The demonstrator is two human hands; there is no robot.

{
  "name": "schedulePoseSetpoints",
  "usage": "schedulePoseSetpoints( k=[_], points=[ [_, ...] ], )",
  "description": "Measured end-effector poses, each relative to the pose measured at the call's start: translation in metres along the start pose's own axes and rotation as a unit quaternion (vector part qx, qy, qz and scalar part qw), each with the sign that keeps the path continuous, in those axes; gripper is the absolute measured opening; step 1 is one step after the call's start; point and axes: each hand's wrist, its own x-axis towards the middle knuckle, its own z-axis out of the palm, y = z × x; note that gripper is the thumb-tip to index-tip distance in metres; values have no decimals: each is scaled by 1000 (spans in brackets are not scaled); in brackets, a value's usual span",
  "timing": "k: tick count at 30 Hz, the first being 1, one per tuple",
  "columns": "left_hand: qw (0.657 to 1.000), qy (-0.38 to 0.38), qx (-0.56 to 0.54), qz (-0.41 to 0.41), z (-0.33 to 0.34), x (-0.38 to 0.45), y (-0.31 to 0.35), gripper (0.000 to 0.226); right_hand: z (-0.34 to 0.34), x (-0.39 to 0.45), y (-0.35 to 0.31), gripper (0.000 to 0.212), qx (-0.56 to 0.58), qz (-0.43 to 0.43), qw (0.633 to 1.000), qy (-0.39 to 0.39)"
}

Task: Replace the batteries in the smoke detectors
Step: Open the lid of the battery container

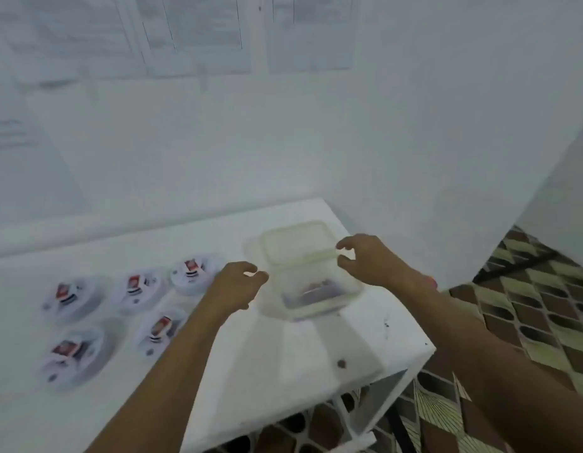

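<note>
Left hand: fingers loosely curled, gripping nothing; poised just beside the left wall of the plastic container, contact uncertain through blur.
Right hand: fingers spread and bent, at the hinge edge of the container where lid meets box; whether it touches cannot be told; nothing held.
Plastic container: translucent box near the table's far right corner, its lid thrown back toward the far edge; dark small items lie inside, probably batteries, too blurred to confirm.
Smoke detectors: five round white units on the left half of the table, three in a far row and two toward the near edge; each lies back-side up with a red and white battery seated in it.
Table: white top with a few dark specks.
Handling, judged: detectors light, rigid, brittle plastic; steady each by its rim. Batteries small, hard and smooth; pinch across the short sides and lift straight out. Container thin and light, likely to slide unless one hand braces a wall.
</note>
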Motion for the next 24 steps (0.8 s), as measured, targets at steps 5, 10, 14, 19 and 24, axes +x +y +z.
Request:
schedulePoseSetpoints(
  k=[5, 10, 14, 19, 24],
  points=[
    [991, 47, -72, -104, 59, -7, 7, 48, 10, 16, 69, 51, 45, 59, 997, 35],
    [980, 111, -101, -134, 77, -18, 17, 44, 9, 16, 69, 50, 282, 101, 941, -156],
    [974, 131, -106, -151, 80, -19, 22, 56, 22, 16, 53, 46, 316, 100, 930, -160],
    [974, 149, -68, -155, 87, -15, 28, 55, 39, 15, 43, 51, 267, 90, 956, -87],
    [968, 164, -101, -164, 95, -12, 22, 51, 44, 15, 43, 62, 304, 128, 939, -99]
  ],
)
